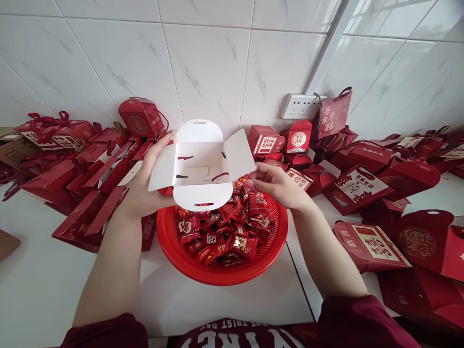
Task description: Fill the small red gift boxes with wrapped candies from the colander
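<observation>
An opened gift box (198, 165) with a white inside is held above a red plastic basket (222, 278). Its flaps are spread outward, and dark and red cord ends show within; no candy is visible inside. My left hand (144, 186) grips the box from its left side, fingers behind it and thumb beneath. At the right side, my right hand (273, 183) is closed with thumb and fingers pinching a red cord (248, 183) close to the flap. Red-wrapped candies (221, 237) fill the basket beneath the box.
Red gift boxes (61, 176) stand packed together on the left. More red boxes (366, 193) crowd the right side of the white table (217, 304). A power strip (301, 107) is against the tiled wall (203, 63), near a hanging-handle red bag (335, 113).
</observation>
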A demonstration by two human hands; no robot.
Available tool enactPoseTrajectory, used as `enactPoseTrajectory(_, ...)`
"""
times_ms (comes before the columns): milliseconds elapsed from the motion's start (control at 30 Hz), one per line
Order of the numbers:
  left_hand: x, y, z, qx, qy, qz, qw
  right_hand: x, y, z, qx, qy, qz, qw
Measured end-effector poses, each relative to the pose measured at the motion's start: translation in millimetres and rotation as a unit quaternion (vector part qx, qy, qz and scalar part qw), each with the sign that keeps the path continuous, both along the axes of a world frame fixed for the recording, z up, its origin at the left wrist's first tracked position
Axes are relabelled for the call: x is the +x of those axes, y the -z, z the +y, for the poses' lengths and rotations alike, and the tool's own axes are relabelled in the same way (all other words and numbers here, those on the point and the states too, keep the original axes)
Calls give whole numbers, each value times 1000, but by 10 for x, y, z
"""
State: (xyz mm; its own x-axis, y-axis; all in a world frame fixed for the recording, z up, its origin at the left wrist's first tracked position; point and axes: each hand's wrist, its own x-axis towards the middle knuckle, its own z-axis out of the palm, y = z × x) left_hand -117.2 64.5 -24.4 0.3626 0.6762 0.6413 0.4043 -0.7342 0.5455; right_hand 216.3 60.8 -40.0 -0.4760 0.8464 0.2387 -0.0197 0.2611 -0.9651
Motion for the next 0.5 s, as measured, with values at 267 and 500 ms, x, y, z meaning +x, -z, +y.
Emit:
enactPoseTrajectory(267,-5,-134,-159,-64,-2,54,997,353,-113,70,249,207,-262,909)
enactPoseTrajectory(500,18,-177,-193,-31,-67,88,993,371,-217,-136,209,188,-324,903)
